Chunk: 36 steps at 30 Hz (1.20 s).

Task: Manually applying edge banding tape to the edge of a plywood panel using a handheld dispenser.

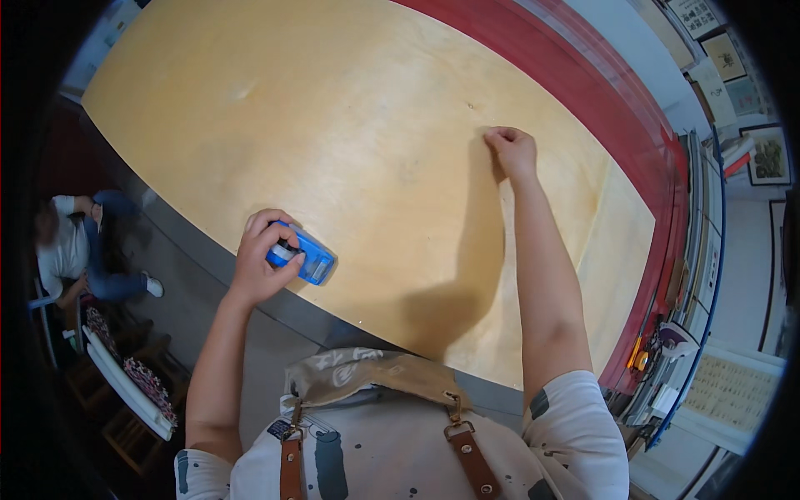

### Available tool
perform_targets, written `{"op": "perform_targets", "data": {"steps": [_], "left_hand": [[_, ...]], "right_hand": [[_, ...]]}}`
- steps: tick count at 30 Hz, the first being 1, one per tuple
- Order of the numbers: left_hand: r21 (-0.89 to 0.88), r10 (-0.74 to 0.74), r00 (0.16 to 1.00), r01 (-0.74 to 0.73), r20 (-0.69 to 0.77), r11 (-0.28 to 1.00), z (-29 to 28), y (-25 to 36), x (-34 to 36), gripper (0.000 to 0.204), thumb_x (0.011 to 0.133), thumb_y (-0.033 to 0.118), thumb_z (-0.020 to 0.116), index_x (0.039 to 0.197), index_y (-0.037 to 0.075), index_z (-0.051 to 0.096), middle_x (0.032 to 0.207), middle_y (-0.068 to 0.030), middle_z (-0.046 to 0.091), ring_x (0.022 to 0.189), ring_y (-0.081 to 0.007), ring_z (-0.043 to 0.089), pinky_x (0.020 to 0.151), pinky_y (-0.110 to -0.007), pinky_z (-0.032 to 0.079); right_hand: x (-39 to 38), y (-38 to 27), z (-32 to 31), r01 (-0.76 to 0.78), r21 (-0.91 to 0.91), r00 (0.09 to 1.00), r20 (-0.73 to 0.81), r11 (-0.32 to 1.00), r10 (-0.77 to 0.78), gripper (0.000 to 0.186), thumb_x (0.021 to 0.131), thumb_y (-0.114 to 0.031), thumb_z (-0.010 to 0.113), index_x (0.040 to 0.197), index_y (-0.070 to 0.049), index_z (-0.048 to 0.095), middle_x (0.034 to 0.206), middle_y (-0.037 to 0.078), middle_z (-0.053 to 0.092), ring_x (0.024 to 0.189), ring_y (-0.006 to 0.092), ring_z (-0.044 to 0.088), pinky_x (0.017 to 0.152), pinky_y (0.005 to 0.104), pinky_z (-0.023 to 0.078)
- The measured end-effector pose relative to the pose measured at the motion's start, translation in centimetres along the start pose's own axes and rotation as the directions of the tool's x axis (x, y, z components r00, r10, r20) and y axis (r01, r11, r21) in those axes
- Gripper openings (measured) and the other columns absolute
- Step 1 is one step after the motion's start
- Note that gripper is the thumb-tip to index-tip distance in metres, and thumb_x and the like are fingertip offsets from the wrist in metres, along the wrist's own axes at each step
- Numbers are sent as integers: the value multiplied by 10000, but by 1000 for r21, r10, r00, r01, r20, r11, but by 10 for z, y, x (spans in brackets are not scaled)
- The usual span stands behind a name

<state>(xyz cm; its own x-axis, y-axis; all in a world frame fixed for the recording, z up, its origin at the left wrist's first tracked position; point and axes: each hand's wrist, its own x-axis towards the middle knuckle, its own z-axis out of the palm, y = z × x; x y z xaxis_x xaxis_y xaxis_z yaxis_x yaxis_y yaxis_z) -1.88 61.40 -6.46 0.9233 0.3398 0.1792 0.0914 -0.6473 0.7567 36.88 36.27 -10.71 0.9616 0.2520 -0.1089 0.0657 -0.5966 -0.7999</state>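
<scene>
A large pale wooden board [350,142] lies in front of me, edged in red on its far side. My left hand [260,258] grips a small blue plastic hand tool [305,257] at the board's near edge, the tool resting on the wood. My right hand [512,150] reaches far out over the board with its fingers curled shut, knuckles pressed on the wood near a faint line. Whether it pinches anything small is too fine to tell. My arm casts a dark shadow across the board.
A grey metal rim [283,304] runs under the board's near edge. A seated person [79,250] is at the far left, beside a patterned cushion [133,379]. Framed pictures [767,154] and shelves with papers [708,383] line the right.
</scene>
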Motion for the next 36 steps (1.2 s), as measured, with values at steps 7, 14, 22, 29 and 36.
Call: {"op": "perform_targets", "data": {"steps": [7, 14, 22, 29, 36], "left_hand": [[1, 7, 1000, -7, -5, 1000, 0, -3, -2, 218, 674, 123, 738, 828, 106, 584, 1102, -111, 575, 1060, -310, 535, 892, -395, 444], [-11, -20, 1000, 20, 12, 1000, 0, -3, -3, 221, 679, 125, 739, 837, 104, 585, 1113, -114, 566, 1066, -309, 526, 898, -399, 439], [-55, -24, 999, 27, 48, 998, -3, -3, -2, 201, 709, 120, 719, 865, 98, 594, 1130, -118, 557, 1096, -313, 510, 916, -403, 433], [-97, -20, 993, 32, 117, 995, -12, 0, 0, 108, 825, 129, 570, 909, 77, 612, 1160, -128, 545, 1120, -314, 491, 960, -405, 410], [-85, -3, 994, 12, 109, 996, -10, -3, -2, 129, 831, 129, 551, 914, 70, 631, 1156, -115, 551, 1119, -306, 487, 960, -403, 408]], "right_hand": [[38, 14, 1, -79, -54, 993, -94, 995, 74, 216, 820, -295, 772, 907, -97, 770, 856, 13, 744, 772, 139, 671, 794, 309, 515], [38, 10, 4, -54, -129, 990, -137, 990, 36, 296, 776, -374, 803, 917, -122, 739, 822, 0, 717, 805, 132, 663, 853, 304, 479], [36, -24, 17, -137, -339, 944, -330, 931, 19, 379, 820, -421, 760, 972, -85, 673, 887, 65, 690, 836, 183, 642, 824, 312, 492], [-181, -83, 103, 88, 376, 625, 700, 922, -345, 139, 943, -172, 667, 960, -43, 716, 868, 23, 688, 757, 98, 616, 690, 275, 504], [-232, -104, 106, 358, 263, 557, 709, 896, -431, 101, 842, -101, 742, 930, -54, 725, 816, 85, 646, 716, 186, 644, 671, 306, 527]]}}
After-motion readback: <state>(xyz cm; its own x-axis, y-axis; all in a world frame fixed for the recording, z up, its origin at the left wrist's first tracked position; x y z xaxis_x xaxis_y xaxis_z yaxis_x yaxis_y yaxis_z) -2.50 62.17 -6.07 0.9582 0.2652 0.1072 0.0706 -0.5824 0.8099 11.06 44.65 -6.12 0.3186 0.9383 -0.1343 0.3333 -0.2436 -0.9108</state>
